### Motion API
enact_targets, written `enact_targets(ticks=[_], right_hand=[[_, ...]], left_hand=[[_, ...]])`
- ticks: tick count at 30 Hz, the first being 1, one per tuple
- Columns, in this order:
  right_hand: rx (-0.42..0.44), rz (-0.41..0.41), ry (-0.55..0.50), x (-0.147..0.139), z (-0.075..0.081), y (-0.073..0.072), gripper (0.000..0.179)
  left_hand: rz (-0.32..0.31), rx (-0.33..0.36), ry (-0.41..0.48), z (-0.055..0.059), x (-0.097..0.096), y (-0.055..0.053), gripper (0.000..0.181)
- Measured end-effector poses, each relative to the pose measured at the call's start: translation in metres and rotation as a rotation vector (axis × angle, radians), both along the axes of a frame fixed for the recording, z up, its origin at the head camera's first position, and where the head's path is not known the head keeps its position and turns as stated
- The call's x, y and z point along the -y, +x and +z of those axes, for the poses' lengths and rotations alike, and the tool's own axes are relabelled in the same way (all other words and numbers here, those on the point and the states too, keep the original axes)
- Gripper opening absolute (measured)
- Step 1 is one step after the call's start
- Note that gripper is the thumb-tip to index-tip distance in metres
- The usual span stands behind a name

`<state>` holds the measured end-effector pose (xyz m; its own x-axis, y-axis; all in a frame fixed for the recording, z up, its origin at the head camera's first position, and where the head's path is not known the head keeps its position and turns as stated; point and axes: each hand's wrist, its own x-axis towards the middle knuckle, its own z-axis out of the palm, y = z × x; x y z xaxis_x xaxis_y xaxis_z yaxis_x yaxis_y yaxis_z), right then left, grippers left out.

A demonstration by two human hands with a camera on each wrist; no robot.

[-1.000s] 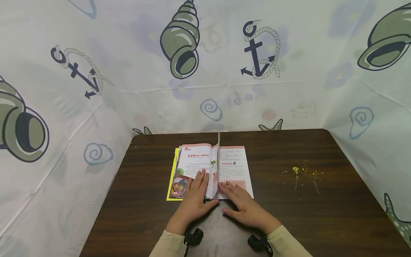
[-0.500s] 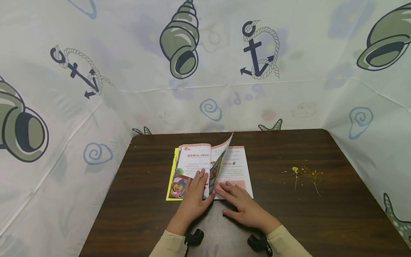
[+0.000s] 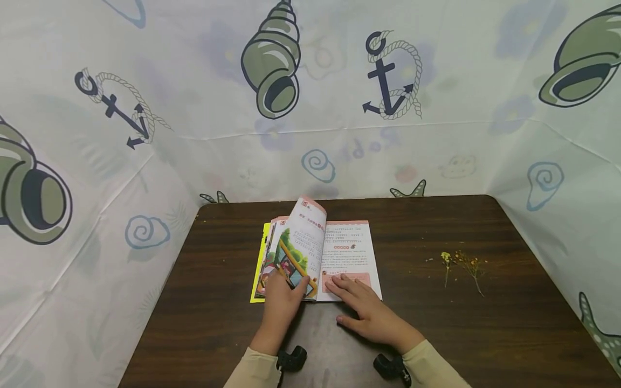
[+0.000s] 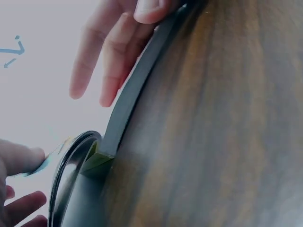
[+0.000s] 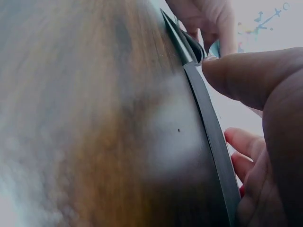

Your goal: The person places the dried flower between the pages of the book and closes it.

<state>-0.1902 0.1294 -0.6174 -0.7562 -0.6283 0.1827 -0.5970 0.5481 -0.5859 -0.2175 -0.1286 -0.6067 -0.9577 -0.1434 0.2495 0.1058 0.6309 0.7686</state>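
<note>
An open book (image 3: 345, 253) with pink-topped pages lies on the table. A loose page (image 3: 305, 234) with a coloured picture leans over its left side. My left hand (image 3: 281, 302) pinches this page near its lower edge, thumb in front and fingers mostly hidden behind. In the left wrist view the left thumb (image 4: 21, 158) touches the curved page's edge. My right hand (image 3: 371, 312) rests with spread fingers on the lower part of the right-hand page. In the right wrist view the right thumb (image 5: 246, 75) lies close to the book's bottom edge (image 5: 208, 123).
The dark wooden table (image 3: 208, 345) carries small dried yellow flowers (image 3: 446, 260) and an orange sprig (image 3: 473, 267) to the right, with crumbs around. White patterned cloth (image 3: 339, 161) hangs behind and at both sides. A yellow cover edge (image 3: 258, 288) sticks out beneath the book's left side.
The page that stood upright, then leaned right, now hangs over to the left. My left hand has moved slightly left, its fingers passing behind that page. My right hand stays in place.
</note>
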Motion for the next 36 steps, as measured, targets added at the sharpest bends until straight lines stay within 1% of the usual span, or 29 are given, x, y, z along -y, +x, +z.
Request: enact_targets(ticks=[2,4,6,8,11,13,15,17,19,21,22,25,27,29,32,34,36], right_hand=[[0.003,0.0,0.0,0.0,0.0,0.0,0.079],[0.005,-0.001,0.002,0.0,0.001,0.0,0.079],[0.01,-0.004,0.002,0.0,0.001,0.0,0.077],[0.013,-0.007,0.004,-0.001,0.002,0.0,0.076],[0.017,-0.007,-0.002,-0.002,0.002,0.001,0.073],[0.012,-0.002,-0.006,-0.003,0.002,0.001,0.072],[0.005,0.002,-0.012,-0.003,0.003,0.001,0.071],[-0.004,0.002,-0.013,-0.003,0.004,0.001,0.071],[-0.008,0.0,-0.015,-0.003,0.004,0.001,0.071],[-0.009,0.002,-0.02,-0.002,0.004,0.001,0.07],[-0.01,0.004,-0.023,-0.002,0.004,0.001,0.07],[-0.01,0.01,-0.032,-0.002,0.004,0.001,0.07],[-0.011,0.011,-0.033,-0.002,0.005,0.001,0.07],[-0.01,0.009,-0.034,-0.002,0.005,0.001,0.07],[-0.01,0.007,-0.032,-0.002,0.006,0.001,0.071],[-0.008,0.007,-0.034,-0.002,0.006,0.001,0.071],[-0.012,0.007,-0.036,-0.002,0.006,0.001,0.072]], left_hand=[[0.069,0.018,0.059,0.002,0.003,0.0,0.056],[0.115,0.045,0.111,0.004,0.005,0.001,0.072],[0.137,0.059,0.134,0.005,0.006,0.002,0.085],[0.141,0.066,0.142,0.005,0.006,0.003,0.093],[0.145,0.035,0.113,0.004,0.007,0.003,0.105],[0.15,-0.001,0.076,0.003,0.007,0.003,0.109],[0.153,-0.04,0.021,0.003,0.008,0.004,0.102],[0.142,-0.084,-0.039,0.002,0.008,0.004,0.088],[0.109,-0.125,-0.105,0.001,0.008,0.005,0.07],[0.041,-0.155,-0.154,0.0,0.007,0.005,0.058],[-0.004,-0.164,-0.173,0.0,0.007,0.005,0.054],[-0.162,-0.14,-0.194,0.0,0.004,0.004,0.051],[-0.236,-0.105,-0.199,0.001,0.003,0.004,0.05],[-0.273,-0.074,-0.205,0.0,0.002,0.004,0.045],[-0.289,-0.043,-0.262,-0.004,0.002,0.004,0.036],[-0.308,-0.008,-0.32,-0.007,0.003,0.005,0.043],[-0.331,0.027,-0.373,-0.009,0.003,0.006,0.058]])
